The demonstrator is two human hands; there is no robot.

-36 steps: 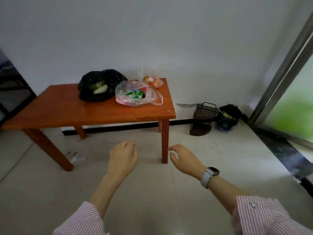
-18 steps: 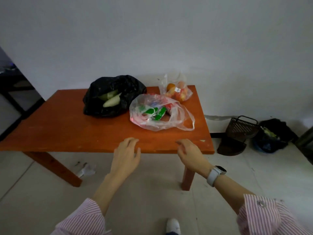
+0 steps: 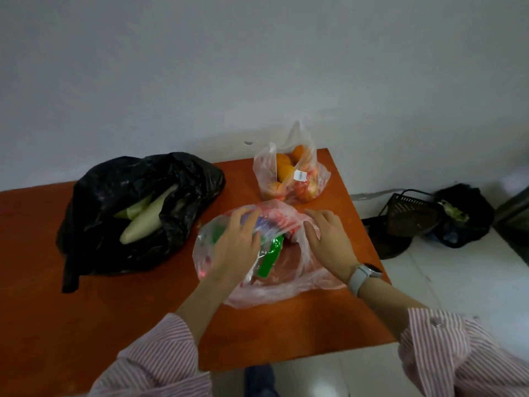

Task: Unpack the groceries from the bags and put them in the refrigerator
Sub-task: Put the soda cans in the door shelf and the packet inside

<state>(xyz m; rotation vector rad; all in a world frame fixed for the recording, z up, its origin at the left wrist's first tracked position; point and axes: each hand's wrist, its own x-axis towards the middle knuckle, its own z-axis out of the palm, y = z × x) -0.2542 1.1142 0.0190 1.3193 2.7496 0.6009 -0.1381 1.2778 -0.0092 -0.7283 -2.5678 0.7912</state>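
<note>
Three grocery bags on the table: black bag (image 3: 137, 213), clear bag (image 3: 274, 270), fruit bag (image 3: 292, 179).

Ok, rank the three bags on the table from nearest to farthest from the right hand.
1. Clear bag of packets: under the right hand.
2. Fruit bag: just behind it, at the table's back corner.
3. Black bag: far side, beyond the left hand.

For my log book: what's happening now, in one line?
left hand: on clear bag | right hand: on bag | black bag, fruit bag: untouched
</note>
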